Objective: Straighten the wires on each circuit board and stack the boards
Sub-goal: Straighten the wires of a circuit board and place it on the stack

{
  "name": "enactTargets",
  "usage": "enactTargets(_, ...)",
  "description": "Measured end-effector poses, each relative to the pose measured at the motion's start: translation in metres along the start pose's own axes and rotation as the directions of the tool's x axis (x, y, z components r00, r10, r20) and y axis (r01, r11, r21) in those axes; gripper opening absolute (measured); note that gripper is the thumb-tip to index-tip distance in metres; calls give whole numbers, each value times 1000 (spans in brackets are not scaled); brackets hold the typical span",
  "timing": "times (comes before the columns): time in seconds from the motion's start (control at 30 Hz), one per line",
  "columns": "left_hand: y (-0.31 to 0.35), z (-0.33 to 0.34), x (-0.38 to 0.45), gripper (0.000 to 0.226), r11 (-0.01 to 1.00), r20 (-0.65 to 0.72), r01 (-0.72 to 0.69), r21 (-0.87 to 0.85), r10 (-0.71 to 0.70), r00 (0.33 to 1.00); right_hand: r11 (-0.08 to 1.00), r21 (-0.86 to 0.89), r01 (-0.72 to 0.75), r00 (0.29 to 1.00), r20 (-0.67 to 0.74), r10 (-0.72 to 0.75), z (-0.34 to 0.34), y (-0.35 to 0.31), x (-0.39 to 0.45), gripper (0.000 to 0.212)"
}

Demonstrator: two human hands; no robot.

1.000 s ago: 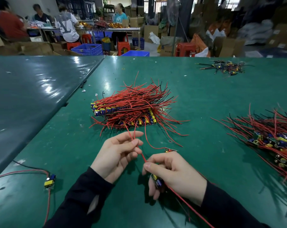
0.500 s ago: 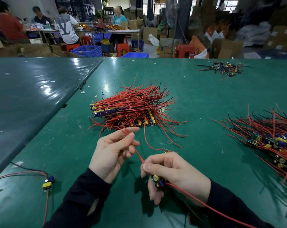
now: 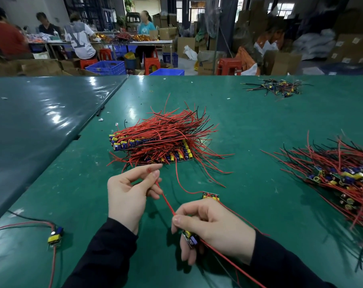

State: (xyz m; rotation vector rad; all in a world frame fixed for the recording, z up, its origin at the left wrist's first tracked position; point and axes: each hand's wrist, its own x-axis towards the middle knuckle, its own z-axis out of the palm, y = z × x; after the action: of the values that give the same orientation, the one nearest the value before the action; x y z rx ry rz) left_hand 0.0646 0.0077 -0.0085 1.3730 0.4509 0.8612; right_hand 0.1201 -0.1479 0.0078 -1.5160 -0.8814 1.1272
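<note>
A: Fingers [image 3: 155, 175] of left hand [image 3: 128, 192] pinch a red wire [image 3: 166, 201] near its far end, thumb against fingertips. Index is stretched out toward 1 o'clock.

B: Right hand [image 3: 213, 227]?

A: Curled round a board [image 3: 190, 238], thumb tip on the wire where it leaves the board. Wire runs taut from right thumb up to the left pinch, toward 11 o'clock.

B: Other leads on that board?

A: One red lead trails off toward 5 o'clock, under the right sleeve. Can't tell how many more.

B: Where's the stack [image 3: 153, 146]?

A: At 12 o'clock from the hands, on the green table [image 3: 259, 125]. Boards lined up in rows, red and black wires fanned toward 1–3 o'clock.

B: Anything between?

A: Second board [image 3: 210, 196] just beyond the right hand's knuckles, its red lead curving up toward the stack.

B: Unsorted ones?

A: Loose pile [image 3: 342, 175] at 3 o'clock, tangled. Small heap [image 3: 278, 88] far off at 1 o'clock. Single board [image 3: 55, 235] at 9 o'clock, near the table edge, leads running off left and down.
</note>
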Motion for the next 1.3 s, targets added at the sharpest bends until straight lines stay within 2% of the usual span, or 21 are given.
enactTargets(0.17,-1,-1,2,15,1000,5,22,-21,-22,1000,999,31,-7,999,44,6,0,0,-1,21)
enactTargets(0.27,-2,-2,3,16,999,-36,-47,12,48,998,998,54,-9,999,40,7,-1,2,0,22)
enactTargets(0.57,-5,-4,3,15,980,-50,-174,96,179,983,999,-22,31,1000,1,-31,-3,0,0,19)
enactTargets(0.7,-5,-3,4,15,995,55,-92,39,90,994,999,-47,10,1000,-8,-10,-3,0,-1,20)
enactTargets(0.77,-3,-2,3,19,982,65,-164,90,159,985,999,-50,10,1000,-9,-10,-4,0,-1,20)
enactTargets(0.83,-2,-1,0,23,932,73,-293,213,284,956,999,-50,17,1000,-8,-17,-5,0,-1,20)
enactTargets(0.9,-3,-1,-2,25,886,83,-345,309,337,938,998,-64,23,1000,-7,-24,-5,0,-2,21)
enactTargets(1.0,-4,0,0,31,945,103,-204,255,183,978,997,-78,9,999,-30,-11,-5,2,-1,21)
enactTargets(1.1,-2,1,-1,47,976,228,-119,180,76,971,999,-32,-11,999,-40,9,-5,1,-1,21)
enactTargets(1.17,1,2,-3,47,969,231,-153,196,106,967,1000,-14,-15,999,-42,14,-5,0,-1,21)
enactTargets(1.3,1,4,-6,32,934,120,-245,261,221,968,1000,-8,7,997,-71,-8,-5,-1,0,20)
